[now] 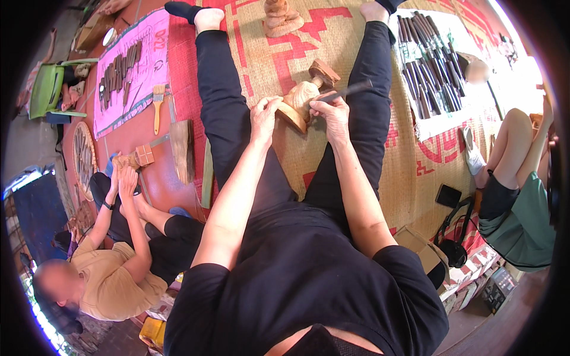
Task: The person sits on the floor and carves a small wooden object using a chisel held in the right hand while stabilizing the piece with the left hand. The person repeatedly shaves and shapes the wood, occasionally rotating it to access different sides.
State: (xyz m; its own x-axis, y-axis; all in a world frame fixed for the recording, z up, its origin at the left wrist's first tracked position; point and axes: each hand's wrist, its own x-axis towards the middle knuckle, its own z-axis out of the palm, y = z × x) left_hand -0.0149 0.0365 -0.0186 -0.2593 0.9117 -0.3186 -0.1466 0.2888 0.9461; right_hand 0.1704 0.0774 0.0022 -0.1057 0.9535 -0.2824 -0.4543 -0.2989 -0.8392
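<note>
Between my legs is a pale carved wooden figure with rounded grain and a wide flat block at its near end. My left hand grips the left side of that block, fingers closed over its edge. My right hand is closed round a slim carving tool and rests close against the figure's right side. From my right fingers the tool's dark far part points right and is blurred. Its contact with the wood is hard to make out.
A woven mat lies beneath, bearing another wood carving. Carving tools cover a white cloth at right; more lie on a pink cloth at left, near a brush and wooden block. People sit at both sides.
</note>
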